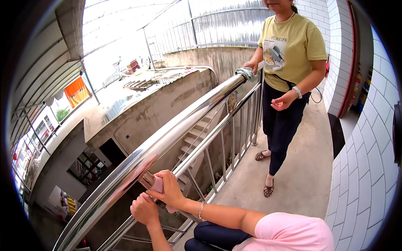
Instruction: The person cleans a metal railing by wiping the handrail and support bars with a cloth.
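A pink cloth (158,184) is bunched around a short metal post (146,180) just under the thick, shiny handrail (138,161). My right hand (171,191), a bracelet at its wrist, closes on the cloth from the right, and a loose end hangs beneath its palm. On the near side my left hand (145,208) is curled into a fist against the post and cloth. Its fingertips are partly hidden, but it appears to grip the cloth too. Both hands are beside the lower rail (197,157).
Farther along the walkway (289,184) stands a person in a yellow shirt (289,42), one hand resting a greyish cloth (245,73) on the handrail. A white tiled wall (360,167) runs along the right. Beyond the balusters (228,146), concrete stairs (194,136) drop to a lower level.
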Tool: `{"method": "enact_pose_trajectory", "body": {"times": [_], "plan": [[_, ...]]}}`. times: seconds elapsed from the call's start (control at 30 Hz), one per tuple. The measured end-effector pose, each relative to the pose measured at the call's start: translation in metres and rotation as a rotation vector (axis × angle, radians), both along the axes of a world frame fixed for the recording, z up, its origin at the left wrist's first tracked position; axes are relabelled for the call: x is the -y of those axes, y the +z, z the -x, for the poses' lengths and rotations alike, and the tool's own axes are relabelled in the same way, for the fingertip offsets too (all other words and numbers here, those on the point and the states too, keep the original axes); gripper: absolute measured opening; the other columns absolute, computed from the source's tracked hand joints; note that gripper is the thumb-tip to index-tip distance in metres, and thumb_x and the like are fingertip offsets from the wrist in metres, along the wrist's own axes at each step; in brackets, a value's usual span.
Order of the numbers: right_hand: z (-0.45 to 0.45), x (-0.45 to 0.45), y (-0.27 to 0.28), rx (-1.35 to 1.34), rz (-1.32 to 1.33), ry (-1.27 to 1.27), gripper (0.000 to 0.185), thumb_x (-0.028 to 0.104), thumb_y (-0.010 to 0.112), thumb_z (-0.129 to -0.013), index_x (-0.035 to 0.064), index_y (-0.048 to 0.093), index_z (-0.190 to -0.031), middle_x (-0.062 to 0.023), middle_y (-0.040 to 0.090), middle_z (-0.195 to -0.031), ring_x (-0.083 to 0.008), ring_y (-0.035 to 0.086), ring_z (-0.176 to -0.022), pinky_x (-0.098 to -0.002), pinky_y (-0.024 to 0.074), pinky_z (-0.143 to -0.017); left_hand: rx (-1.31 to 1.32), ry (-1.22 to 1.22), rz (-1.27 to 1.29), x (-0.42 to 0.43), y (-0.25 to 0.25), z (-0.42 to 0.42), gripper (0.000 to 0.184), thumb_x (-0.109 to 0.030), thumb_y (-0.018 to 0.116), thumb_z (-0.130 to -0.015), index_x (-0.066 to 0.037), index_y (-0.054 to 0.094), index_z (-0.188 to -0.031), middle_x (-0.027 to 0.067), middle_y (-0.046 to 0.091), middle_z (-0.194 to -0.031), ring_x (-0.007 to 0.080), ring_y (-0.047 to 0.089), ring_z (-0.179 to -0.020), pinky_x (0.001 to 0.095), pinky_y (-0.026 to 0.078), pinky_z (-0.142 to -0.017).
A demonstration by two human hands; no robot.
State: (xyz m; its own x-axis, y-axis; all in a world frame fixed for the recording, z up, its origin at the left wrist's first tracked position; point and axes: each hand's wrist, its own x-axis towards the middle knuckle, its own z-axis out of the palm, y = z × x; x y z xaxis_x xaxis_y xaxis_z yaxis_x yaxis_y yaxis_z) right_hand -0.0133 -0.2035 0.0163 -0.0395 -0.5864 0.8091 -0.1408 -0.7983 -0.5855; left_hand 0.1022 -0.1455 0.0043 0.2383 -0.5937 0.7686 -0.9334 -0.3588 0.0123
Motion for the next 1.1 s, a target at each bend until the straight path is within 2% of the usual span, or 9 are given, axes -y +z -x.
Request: {"method": "enact_pose_trajectory", "body": {"times": [0.23, 0.33, 0.43, 0.5, 0.53, 0.6, 0.73, 0.93, 1.1], "plan": [[0.037, -0.010, -0.016, -0.130, -0.114, 0.176, 0.043, 0.028, 0.076, -0.079, 0.0034, 0.056, -0.109, -0.0165, 0.059, -0.098, -0.0330, 0.057, -0.092, -0.0406, 0.0460, -0.083, 0.009, 0.032, -0.061, -0.002, 0.000, -0.003, 0.036, -0.023, 0.044, -0.094, -0.008, 0.059, -0.065, 0.0081, 0.064, -0.068, 0.0296, 0.060, -0.068, 0.0434, 0.046, -0.064], [0.065, -0.008, -0.070, 0.119, -0.722, 0.719, 0.026, 0.029, 0.050, -0.101, 0.0084, 0.054, -0.116, -0.0037, 0.061, -0.105, -0.0118, 0.058, -0.094, -0.0303, 0.0504, -0.080, 0.014, 0.026, -0.012, 0.001, -0.002, -0.004, 0.036, -0.024, 0.046, -0.094, -0.008, 0.059, -0.064, 0.0071, 0.064, -0.067, 0.0292, 0.060, -0.066, 0.0433, 0.046, -0.063], [0.122, -0.003, -0.146, 0.757, -1.534, 0.980, 0.036, 0.036, 0.046, -0.102, 0.0091, 0.055, -0.125, -0.0040, 0.058, -0.111, -0.0155, 0.057, -0.100, -0.0327, 0.0493, -0.089, -0.017, 0.017, -0.028, 0.000, -0.002, -0.003, 0.035, -0.024, 0.044, -0.094, -0.009, 0.059, -0.066, 0.0069, 0.064, -0.067, 0.0290, 0.060, -0.066, 0.0429, 0.046, -0.064], [0.136, -0.029, -0.217, 0.727, -0.582, 0.724, 0.033, 0.042, 0.059, -0.092, 0.0099, 0.059, -0.099, -0.0068, 0.062, -0.089, -0.0193, 0.063, -0.085, -0.0351, 0.0526, -0.080, -0.006, 0.025, -0.022, -0.001, 0.000, -0.003, 0.035, -0.023, 0.044, -0.094, -0.009, 0.059, -0.066, 0.0069, 0.064, -0.067, 0.0291, 0.060, -0.066, 0.0428, 0.046, -0.064], [0.156, -0.033, -0.222, 0.730, -0.589, 0.718, 0.033, 0.042, 0.059, -0.092, 0.0099, 0.059, -0.099, -0.0068, 0.062, -0.089, -0.0193, 0.063, -0.085, -0.0351, 0.0526, -0.080, 0.003, 0.025, -0.022, -0.001, -0.001, -0.001, 0.035, -0.023, 0.044, -0.094, -0.009, 0.059, -0.065, 0.0070, 0.064, -0.067, 0.0291, 0.060, -0.066, 0.0427, 0.046, -0.064], [0.197, -0.036, -0.231, 1.066, -1.164, 1.950, 0.011, 0.014, 0.049, -0.095, 0.0069, 0.057, -0.099, -0.0097, 0.061, -0.094, -0.0192, 0.058, -0.098, -0.0324, 0.0468, -0.089, 0.005, 0.018, -0.033, 0.001, -0.003, -0.003, 0.035, -0.024, 0.045, -0.094, -0.009, 0.060, -0.066, 0.0070, 0.063, -0.066, 0.0293, 0.059, -0.066, 0.0429, 0.045, -0.064], [0.209, -0.057, -0.213, 0.807, -1.010, 1.177, 0.013, 0.014, 0.046, -0.097, 0.0061, 0.056, -0.098, -0.0102, 0.060, -0.096, -0.0195, 0.058, -0.098, -0.0324, 0.0468, -0.089, -0.029, 0.009, -0.098, -0.006, -0.001, -0.003, 0.032, -0.025, 0.045, -0.095, -0.009, 0.063, -0.073, 0.0062, 0.065, -0.072, 0.0287, 0.059, -0.070, 0.0431, 0.045, -0.067], [0.202, -0.048, -0.208, 0.516, -0.804, 0.806, 0.017, 0.016, 0.043, -0.099, 0.0050, 0.056, -0.096, -0.0109, 0.060, -0.098, -0.0199, 0.057, -0.099, -0.0322, 0.0468, -0.089, -0.288, -0.463, 0.173, -0.050, -0.009, 0.081, 0.033, -0.010, 0.064, -0.081, -0.004, 0.055, -0.113, 0.0155, 0.055, -0.117, 0.0346, 0.047, -0.116, 0.0463, 0.034, -0.103], [0.186, -0.049, -0.213, 0.449, -0.716, 0.621, 0.020, 0.016, 0.041, -0.100, 0.0043, 0.056, -0.095, -0.0114, 0.060, -0.100, -0.0202, 0.057, -0.100, -0.0322, 0.0468, -0.089, -0.633, -0.837, -0.151, -0.090, -0.055, 0.155, 0.037, -0.012, 0.068, -0.080, -0.004, 0.058, -0.115, 0.0135, 0.059, -0.117, 0.0330, 0.051, -0.112, 0.0429, 0.039, -0.099]]}}
